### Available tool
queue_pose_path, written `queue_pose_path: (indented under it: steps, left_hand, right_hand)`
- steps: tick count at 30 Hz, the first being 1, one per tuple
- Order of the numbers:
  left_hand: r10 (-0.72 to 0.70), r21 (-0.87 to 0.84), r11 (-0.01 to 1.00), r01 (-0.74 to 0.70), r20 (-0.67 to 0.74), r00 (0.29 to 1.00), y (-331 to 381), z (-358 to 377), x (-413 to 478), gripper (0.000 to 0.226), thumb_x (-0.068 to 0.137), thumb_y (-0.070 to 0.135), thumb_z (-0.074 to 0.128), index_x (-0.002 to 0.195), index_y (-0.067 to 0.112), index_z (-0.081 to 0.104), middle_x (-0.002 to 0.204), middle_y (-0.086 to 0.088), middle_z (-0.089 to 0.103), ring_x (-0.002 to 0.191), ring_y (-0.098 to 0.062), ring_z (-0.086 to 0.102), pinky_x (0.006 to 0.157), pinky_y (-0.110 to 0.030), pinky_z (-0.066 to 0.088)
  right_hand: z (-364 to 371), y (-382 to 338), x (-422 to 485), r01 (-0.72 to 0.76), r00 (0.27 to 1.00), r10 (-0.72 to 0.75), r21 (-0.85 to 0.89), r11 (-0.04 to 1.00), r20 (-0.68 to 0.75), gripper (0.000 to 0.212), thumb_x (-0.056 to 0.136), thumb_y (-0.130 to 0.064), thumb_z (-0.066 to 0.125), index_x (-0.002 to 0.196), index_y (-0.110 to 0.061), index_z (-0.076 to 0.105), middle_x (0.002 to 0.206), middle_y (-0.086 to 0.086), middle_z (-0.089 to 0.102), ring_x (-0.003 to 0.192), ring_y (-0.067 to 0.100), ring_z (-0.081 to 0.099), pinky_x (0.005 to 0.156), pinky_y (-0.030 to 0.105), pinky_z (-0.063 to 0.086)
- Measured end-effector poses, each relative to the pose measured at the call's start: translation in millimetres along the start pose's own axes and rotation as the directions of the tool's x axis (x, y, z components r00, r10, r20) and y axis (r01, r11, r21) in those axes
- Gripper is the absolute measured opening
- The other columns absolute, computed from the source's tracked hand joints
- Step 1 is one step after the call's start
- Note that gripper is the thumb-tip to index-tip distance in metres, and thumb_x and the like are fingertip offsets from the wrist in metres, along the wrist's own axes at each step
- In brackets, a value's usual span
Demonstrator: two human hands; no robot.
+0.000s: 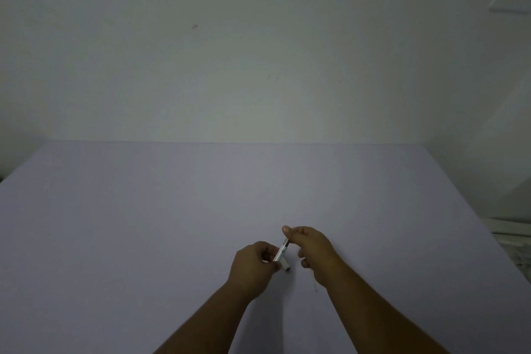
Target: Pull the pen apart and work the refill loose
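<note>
Both hands, left hand [254,264] and right hand [311,250], grip 1 tilted pen [281,253] above the table [115,224].

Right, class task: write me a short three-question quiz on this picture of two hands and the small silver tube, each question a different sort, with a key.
1. True or false: the silver tube lies flat on the lilac table, untouched.
2. Multiple choice: which hand pinches the tube's upper end? A) left hand B) right hand C) neither
3. Fill the gap: the surface behind the table is a plain pale ____.

Key
1. False: both hands hold it, tilted, above the table.
2. B: the right thumb and forefinger pinch the top end, while the left hand's grip is on the lower part.
3. wall
</note>
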State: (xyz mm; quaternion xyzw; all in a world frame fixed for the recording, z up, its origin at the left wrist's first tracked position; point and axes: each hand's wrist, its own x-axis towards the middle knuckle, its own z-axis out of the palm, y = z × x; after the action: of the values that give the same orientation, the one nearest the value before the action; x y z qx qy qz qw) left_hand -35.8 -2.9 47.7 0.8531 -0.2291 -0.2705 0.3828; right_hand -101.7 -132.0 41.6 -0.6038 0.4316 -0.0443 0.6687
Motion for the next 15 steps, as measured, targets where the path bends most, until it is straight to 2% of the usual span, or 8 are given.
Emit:
queue_pose_path:
  steps: [3, 6, 8, 10, 12, 15]
  left_hand:
    - [0.003, 0.034, 0.999, -0.004, 0.01, 1.0, 1.5, -2.0, 1.3, 0.014, 0.077, 0.012, 0.071, 0.09, 0.017, 0.07, 0.083, 0.008, 0.063, 0.074, -0.006, 0.056, 0.056, -0.009, 0.036]
    - [0.015, 0.064, 0.998, -0.016, 0.016, 1.0, 2.5, -1.7, 1.2, 0.014, 0.077, 0.012, 0.071, 0.09, 0.016, 0.069, 0.089, 0.001, 0.069, 0.078, -0.01, 0.058, 0.057, -0.01, 0.038]
    - [0.021, 0.084, 0.996, -0.021, 0.002, 1.0, 3.4, -1.3, 0.9, 0.013, 0.077, 0.013, 0.071, 0.089, 0.017, 0.069, 0.091, 0.0, 0.071, 0.076, -0.01, 0.058, 0.056, -0.01, 0.037]
    - [0.033, 0.109, 0.994, -0.031, -0.018, 0.999, 3.6, -0.2, 1.3, 0.011, 0.078, 0.014, 0.07, 0.088, 0.018, 0.069, 0.09, 0.001, 0.07, 0.074, -0.009, 0.058, 0.055, -0.01, 0.036]
    - [0.033, 0.11, 0.994, -0.03, -0.027, 0.999, 3.1, 0.3, 2.0, 0.012, 0.078, 0.015, 0.07, 0.089, 0.019, 0.069, 0.086, 0.003, 0.068, 0.072, -0.006, 0.056, 0.054, -0.009, 0.035]
    - [-0.002, 0.05, 0.999, 0.003, -0.013, 1.0, -0.1, -0.6, 5.8, 0.014, 0.078, 0.015, 0.071, 0.092, 0.019, 0.069, 0.084, 0.007, 0.062, 0.075, -0.006, 0.056, 0.057, -0.009, 0.036]
  right_hand:
    - [-1.9, 1.9, 1.9, 0.062, 0.998, -0.061, 0.051, 0.997, -0.009, 0.009, 0.081, -0.024, 0.068, 0.073, -0.019, 0.069, 0.075, -0.002, 0.065, 0.061, 0.011, 0.05, 0.054, 0.023, 0.039]
    - [0.6, 2.8, 4.9, 0.048, 0.996, -0.048, 0.0, 0.999, -0.07, 0.02, 0.078, -0.028, 0.073, 0.065, -0.016, 0.064, 0.074, 0.005, 0.065, 0.063, 0.018, 0.053, 0.062, 0.03, 0.045]
    - [3.6, 1.5, 6.4, 0.023, 0.992, -0.029, -0.044, 0.999, -0.126, 0.03, 0.075, -0.034, 0.075, 0.059, -0.013, 0.06, 0.07, 0.009, 0.061, 0.056, 0.02, 0.05, 0.064, 0.035, 0.045]
    - [6.3, -1.5, 6.9, -0.023, 0.986, 0.009, -0.08, 0.997, -0.164, 0.036, 0.074, -0.037, 0.075, 0.056, -0.012, 0.056, 0.064, 0.008, 0.056, 0.049, 0.019, 0.045, 0.064, 0.035, 0.044]
    - [8.0, -3.3, 6.6, -0.058, 0.987, 0.048, -0.062, 0.996, -0.155, 0.036, 0.073, -0.038, 0.075, 0.061, -0.01, 0.057, 0.064, 0.006, 0.054, 0.048, 0.018, 0.042, 0.058, 0.032, 0.043]
    - [7.6, -4.5, 5.5, -0.025, 0.997, 0.026, 0.022, 0.999, -0.071, 0.025, 0.078, -0.034, 0.072, 0.082, -0.01, 0.066, 0.072, 0.004, 0.056, 0.055, 0.015, 0.043, 0.049, 0.025, 0.04]
